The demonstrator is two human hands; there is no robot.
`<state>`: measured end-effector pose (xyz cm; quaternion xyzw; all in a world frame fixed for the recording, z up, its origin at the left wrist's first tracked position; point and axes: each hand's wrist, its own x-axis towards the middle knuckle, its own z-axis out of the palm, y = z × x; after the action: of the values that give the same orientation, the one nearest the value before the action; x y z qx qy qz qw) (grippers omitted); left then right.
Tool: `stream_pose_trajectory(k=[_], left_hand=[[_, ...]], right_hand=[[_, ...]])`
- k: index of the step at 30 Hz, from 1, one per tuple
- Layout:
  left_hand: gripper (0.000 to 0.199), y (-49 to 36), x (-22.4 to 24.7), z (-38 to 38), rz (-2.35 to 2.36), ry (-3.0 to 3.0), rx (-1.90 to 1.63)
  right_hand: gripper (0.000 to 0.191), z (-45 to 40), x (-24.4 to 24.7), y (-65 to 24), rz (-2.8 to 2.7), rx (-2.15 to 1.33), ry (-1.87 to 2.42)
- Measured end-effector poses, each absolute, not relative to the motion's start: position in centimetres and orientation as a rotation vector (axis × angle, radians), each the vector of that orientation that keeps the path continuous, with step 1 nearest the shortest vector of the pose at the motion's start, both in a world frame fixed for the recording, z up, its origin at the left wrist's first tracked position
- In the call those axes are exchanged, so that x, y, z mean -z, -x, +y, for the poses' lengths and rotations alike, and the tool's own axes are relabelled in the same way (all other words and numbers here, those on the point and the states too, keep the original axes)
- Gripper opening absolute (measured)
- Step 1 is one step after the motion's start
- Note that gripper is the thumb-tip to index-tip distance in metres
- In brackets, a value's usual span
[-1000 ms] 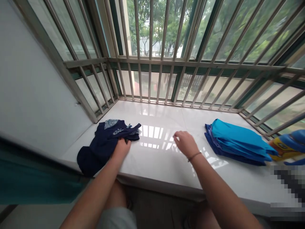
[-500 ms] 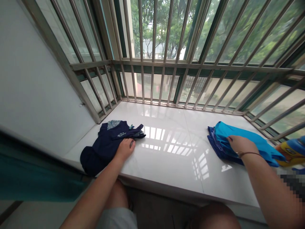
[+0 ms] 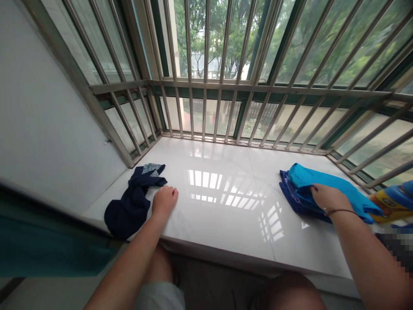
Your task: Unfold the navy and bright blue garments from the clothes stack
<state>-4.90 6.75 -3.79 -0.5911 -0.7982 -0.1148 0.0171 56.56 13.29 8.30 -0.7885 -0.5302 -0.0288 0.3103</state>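
A crumpled navy garment (image 3: 129, 215) with a patterned pale patch lies at the left end of the white sill. Close against its right side is my left hand (image 3: 165, 200), closed and resting on the sill, with nothing visible in its fingers. To the right, a bright blue folded garment (image 3: 329, 178) tops a small stack with darker blue cloth (image 3: 288, 196) beneath. My right hand (image 3: 331, 200) is closed on the near edge of the bright blue garment, its fingertips partly hidden in the fold.
The glossy white sill (image 3: 222, 215) runs between the two piles. Metal window bars (image 3: 221, 112) rise along its back and sides. A yellow and blue package (image 3: 392, 202) stands at the far right. A teal curtain (image 3: 48, 241) hangs at the lower left.
The navy garment has bunched up toward the left, and its right part no longer stretches past my left hand. My left hand has shifted slightly left. My right hand stays at the blue garment.
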Motion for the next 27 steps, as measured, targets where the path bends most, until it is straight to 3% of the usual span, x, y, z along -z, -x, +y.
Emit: stream_pose_trajectory(k=[4,8,14,17,22,24,27], left_hand=[[0.052,4.6,3.1,7.2,-2.644,1.81,0.222],[0.051,4.6,2.8,7.3,-2.646,1.794,0.196],[0.052,4.4,2.7,7.2,-2.635,1.786,0.167],[0.052,4.4,2.7,7.2,-2.621,1.787,0.159],[0.055,4.6,2.9,7.2,-2.608,1.804,0.16],[0.055,4.6,2.9,7.2,-2.604,1.804,0.164],[0.055,4.5,2.8,7.2,-2.62,1.783,0.158]], right_hand=[[0.035,12.5,-9.8,-55.3,-1.447,0.096,2.277],[0.024,9.2,-9.3,-48.4,-1.663,0.183,2.078],[0.029,-1.4,-4.4,-33.6,-2.423,-0.912,1.185],[0.028,-4.4,-3.9,-29.8,-2.393,-1.115,1.07],[0.048,-2.5,-7.1,-30.2,-1.858,-1.4,1.15],[0.051,0.0,-8.9,-32.7,-1.462,-1.304,1.232],[0.064,3.9,-11.7,-38.5,-1.099,-0.659,1.363]])
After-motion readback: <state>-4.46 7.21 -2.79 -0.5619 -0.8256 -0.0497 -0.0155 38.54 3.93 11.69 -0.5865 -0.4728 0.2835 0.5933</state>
